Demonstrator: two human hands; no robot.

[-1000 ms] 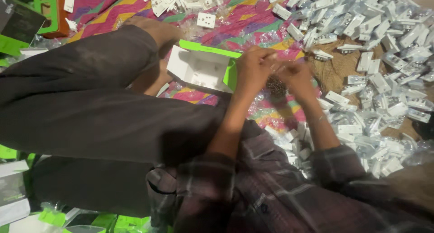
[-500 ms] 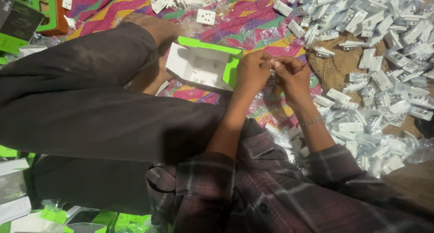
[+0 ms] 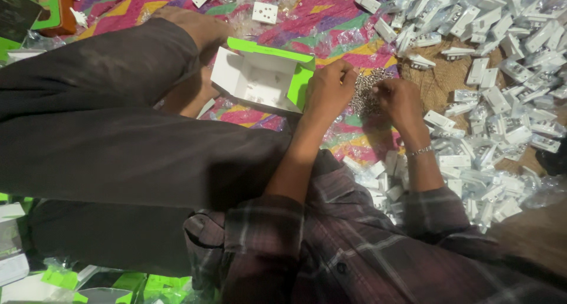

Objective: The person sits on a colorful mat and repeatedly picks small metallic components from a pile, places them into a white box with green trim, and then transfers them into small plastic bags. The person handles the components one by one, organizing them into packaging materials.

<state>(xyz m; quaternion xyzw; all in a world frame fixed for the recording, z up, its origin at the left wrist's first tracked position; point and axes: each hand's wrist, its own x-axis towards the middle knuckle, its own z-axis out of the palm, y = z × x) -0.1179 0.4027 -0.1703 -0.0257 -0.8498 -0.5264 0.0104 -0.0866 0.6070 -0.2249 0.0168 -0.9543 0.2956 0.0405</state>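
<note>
Both hands, left hand (image 3: 326, 93) and right hand (image 3: 401, 100), pinch a clear bag of small screws (image 3: 365, 91) between them

A little see-through bag of small shiny metal bits (image 3: 366, 91) is held up off the colourful cloth (image 3: 331, 20), between the left hand (image 3: 328, 91) and the right hand (image 3: 401, 100). Both hands pinch it at its sides. The bits look silver and are bunched together. The bag hangs just beside an open white and green box (image 3: 260, 77), near the cloth's right edge.
</note>
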